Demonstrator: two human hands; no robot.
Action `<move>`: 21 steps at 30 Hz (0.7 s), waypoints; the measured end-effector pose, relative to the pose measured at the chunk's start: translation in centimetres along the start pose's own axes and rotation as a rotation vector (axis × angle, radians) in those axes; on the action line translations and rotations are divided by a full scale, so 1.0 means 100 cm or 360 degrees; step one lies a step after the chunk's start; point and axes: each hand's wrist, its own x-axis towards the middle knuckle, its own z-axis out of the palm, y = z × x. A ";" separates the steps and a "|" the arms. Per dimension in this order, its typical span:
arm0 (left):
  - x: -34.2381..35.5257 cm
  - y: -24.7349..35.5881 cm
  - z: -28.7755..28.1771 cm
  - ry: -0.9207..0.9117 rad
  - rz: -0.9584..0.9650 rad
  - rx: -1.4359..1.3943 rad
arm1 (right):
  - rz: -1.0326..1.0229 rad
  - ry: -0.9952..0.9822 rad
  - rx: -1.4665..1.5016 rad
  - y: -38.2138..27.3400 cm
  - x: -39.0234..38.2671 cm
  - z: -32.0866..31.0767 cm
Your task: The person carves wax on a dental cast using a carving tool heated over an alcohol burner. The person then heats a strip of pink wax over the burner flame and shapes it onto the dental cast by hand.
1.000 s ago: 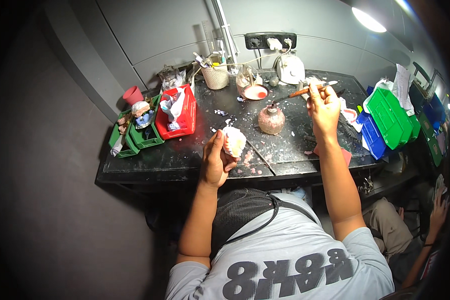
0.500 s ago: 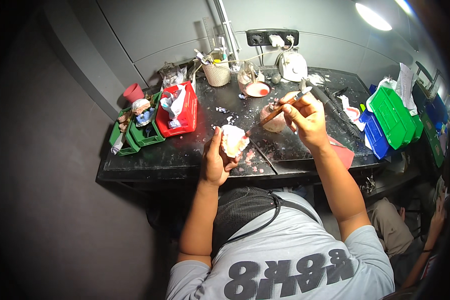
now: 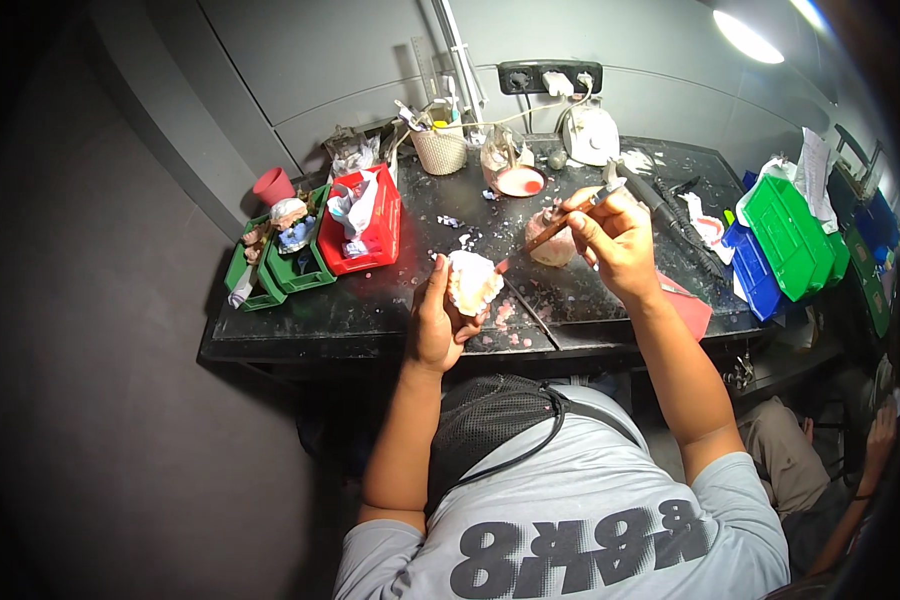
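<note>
My left hand (image 3: 436,322) holds up a whitish plaster dental cast (image 3: 473,284) with pinkish patches, its fingers and thumb closed around the lower left side. In my right hand (image 3: 618,240) a wax knife (image 3: 546,237) with a wooden handle is pinched between thumb and fingers. Its blade slants down to the left, with the reddish tip at the right edge of the cast; whether it touches I cannot tell. Behind the knife, partly covered by it, stands a round pinkish jar (image 3: 550,251). Pink crumbs (image 3: 505,315) lie below the cast on the black bench (image 3: 370,310).
A red bin (image 3: 375,240) and green bins (image 3: 315,270) holding casts stand left. At the back are a tool cup (image 3: 440,152) and a dish (image 3: 520,182) with red material. Right lie a handpiece cord (image 3: 695,250), pink sheet (image 3: 688,308) and green tray (image 3: 790,235). Another person's hand (image 3: 878,435) shows far right.
The whole view has shifted slightly. The knife tip, earlier against the cast's right side, now shows at its edge; both hands keep their hold.
</note>
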 end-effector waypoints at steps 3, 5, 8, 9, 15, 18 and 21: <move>0.000 -0.001 -0.003 -0.0008 -0.0036 0.0000 | 0.0012 -0.0050 -0.0014 -0.002 -0.002 0.004; 0.000 -0.002 -0.006 -0.0035 -0.0037 0.0018 | 0.0013 -0.0034 -0.0060 -0.003 -0.002 0.007; 0.002 -0.002 -0.003 0.0019 -0.0019 0.0040 | 0.0013 -0.0049 -0.0010 -0.001 -0.001 0.009; 0.003 -0.002 -0.003 0.0018 -0.0018 0.0042 | -0.0016 -0.0038 -0.0039 0.001 -0.001 0.011; 0.002 -0.001 -0.006 -0.0017 0.0030 0.0034 | -0.0040 -0.0011 -0.0043 0.001 0.001 0.009; -0.002 0.000 -0.001 0.0069 0.0007 -0.0044 | -0.0075 0.0013 -0.0069 -0.001 -0.001 0.006; 0.000 -0.004 -0.001 0.0004 0.0015 -0.0085 | -0.0099 0.0044 -0.0075 -0.003 -0.003 0.004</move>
